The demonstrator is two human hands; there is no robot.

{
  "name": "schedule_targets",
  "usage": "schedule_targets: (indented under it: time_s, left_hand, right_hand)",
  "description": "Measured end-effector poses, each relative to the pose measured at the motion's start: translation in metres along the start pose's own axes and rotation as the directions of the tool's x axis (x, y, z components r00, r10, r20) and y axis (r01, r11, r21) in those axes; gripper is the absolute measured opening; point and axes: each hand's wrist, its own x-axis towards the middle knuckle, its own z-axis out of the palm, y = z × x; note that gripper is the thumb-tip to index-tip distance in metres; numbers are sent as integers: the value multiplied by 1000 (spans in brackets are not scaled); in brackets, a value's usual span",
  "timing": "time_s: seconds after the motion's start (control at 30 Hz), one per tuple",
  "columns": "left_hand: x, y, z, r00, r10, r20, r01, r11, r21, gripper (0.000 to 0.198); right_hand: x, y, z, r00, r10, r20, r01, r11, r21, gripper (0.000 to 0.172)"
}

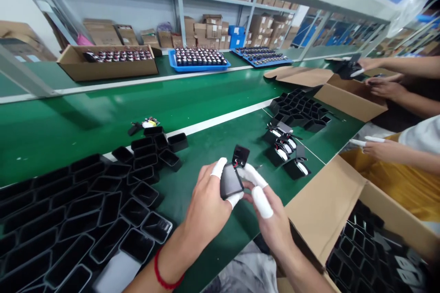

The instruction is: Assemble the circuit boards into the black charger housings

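Observation:
My left hand (209, 201) is closed around a black plastic case (231, 183), with white finger cots on its thumb and a finger. A small black square part (241, 154) stands up from the top of the case, joined by thin red wires. My right hand (270, 210), also in white finger cots, has its fingers closed at the case's right side; part of its grip is hidden. To the left, many open black cases (103, 210) lie side by side on the green table. Right of my hands sit several cases with white parts and wires (283, 149).
More black cases (299, 107) are grouped farther back. An open carton (330, 206) of cases stands at the right. Blue trays (200, 67) and a box of small parts (106, 71) line the back ledge. Co-workers' hands (385, 87) are at the right around another carton (350, 100).

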Motion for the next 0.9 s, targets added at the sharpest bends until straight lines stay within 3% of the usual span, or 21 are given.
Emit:
schedule_targets:
  time_s: [0.1, 0.2, 0.3, 0.5, 0.77, 0.9]
  left_hand:
    - [-3, 8, -8, 998, 10, 68, -9, 1000, -24, 72]
    - [-6, 12, -13, 996, 71, -44, -77, 984, -162, 67]
    - [-9, 13, -12, 974, 141, -177, -182, 954, -240, 56]
    - [-8, 15, -13, 972, 153, -176, -192, 954, -230, 54]
    - [-7, 11, -9, 955, 200, -219, -249, 942, -224, 54]
    - [-9, 6, 0, 959, 247, -137, -269, 946, -179, 58]
  right_hand:
    - [-5, 0, 0, 1000, -28, 12, 28, 998, 49, 39]
    - [-2, -5, 5, 987, 107, 121, -136, 954, 267, 31]
    - [2, -9, 6, 958, 195, 211, -260, 902, 346, 26]
    - [1, -6, 2, 941, 229, 248, -310, 879, 362, 24]
    - [0, -6, 11, 958, 211, 192, -268, 896, 354, 28]
    - [2, -8, -10, 989, 45, 140, -69, 982, 177, 32]
